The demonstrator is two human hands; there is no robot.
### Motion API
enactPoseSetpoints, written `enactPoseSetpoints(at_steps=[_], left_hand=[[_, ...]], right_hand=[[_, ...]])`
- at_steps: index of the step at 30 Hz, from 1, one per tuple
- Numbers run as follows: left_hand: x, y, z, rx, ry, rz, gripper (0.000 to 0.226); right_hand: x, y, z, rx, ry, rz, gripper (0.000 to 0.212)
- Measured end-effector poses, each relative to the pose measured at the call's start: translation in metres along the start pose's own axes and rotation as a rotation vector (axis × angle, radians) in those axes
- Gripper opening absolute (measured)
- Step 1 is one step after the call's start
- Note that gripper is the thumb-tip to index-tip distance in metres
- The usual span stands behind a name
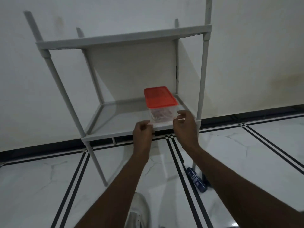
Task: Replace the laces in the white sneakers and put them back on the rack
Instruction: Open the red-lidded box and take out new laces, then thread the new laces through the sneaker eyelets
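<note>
A grey two-shelf rack [115, 130] stands against the wall. On the right of its lower shelf sits a clear plastic container [162, 113] with a red lid [159, 97]; pale coiled laces show through its wall. My left hand [142, 131] has curled fingers against the container's front left corner. My right hand [185, 125] touches its front right side, thumb and fingers bent around the edge. One white sneaker [139, 211] lies on the floor at the bottom, between my forearms, partly hidden by my left arm.
The rack's upper shelf [123, 40] holds nothing, and the left part of the lower shelf is bare. A blue object [196, 180] lies on the white marble floor by the rack's front right leg. Black stripes cross the floor tiles.
</note>
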State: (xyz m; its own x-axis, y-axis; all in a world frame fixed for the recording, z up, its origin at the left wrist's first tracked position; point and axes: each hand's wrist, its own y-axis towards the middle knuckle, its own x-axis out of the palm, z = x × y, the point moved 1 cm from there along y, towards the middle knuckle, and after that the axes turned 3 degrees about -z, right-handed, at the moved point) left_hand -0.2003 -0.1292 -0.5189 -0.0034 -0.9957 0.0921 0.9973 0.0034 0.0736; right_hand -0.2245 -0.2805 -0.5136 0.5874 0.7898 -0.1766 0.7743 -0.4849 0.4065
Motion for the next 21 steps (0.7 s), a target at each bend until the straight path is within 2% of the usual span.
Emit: enactPoseSetpoints(at_steps=[5,9,12,16,19,21], left_hand=[[-0.027,-0.072,-0.055,-0.13,0.083,-0.088,0.011],[-0.05,-0.106,-0.102,-0.231,0.327,-0.325,0.011],[-0.059,-0.125,-0.138,-0.26,0.596,-0.463,0.015],[-0.065,-0.145,-0.184,-0.239,0.96,-0.648,0.031],[-0.064,-0.152,-0.205,-0.215,1.121,-0.763,0.042],[-0.063,-0.155,-0.216,-0.215,1.208,-0.817,0.046]], right_hand=[[0.005,-0.078,0.024,0.054,-0.044,-0.11,0.019],[0.006,-0.132,0.065,0.249,-0.116,-0.292,0.015],[-0.001,-0.167,0.101,0.384,-0.232,-0.422,0.013],[-0.013,-0.207,0.148,0.496,-0.537,-0.763,0.027],[-0.021,-0.224,0.163,0.564,-0.523,-1.024,0.04],[-0.026,-0.23,0.168,0.581,-0.515,-1.119,0.055]])
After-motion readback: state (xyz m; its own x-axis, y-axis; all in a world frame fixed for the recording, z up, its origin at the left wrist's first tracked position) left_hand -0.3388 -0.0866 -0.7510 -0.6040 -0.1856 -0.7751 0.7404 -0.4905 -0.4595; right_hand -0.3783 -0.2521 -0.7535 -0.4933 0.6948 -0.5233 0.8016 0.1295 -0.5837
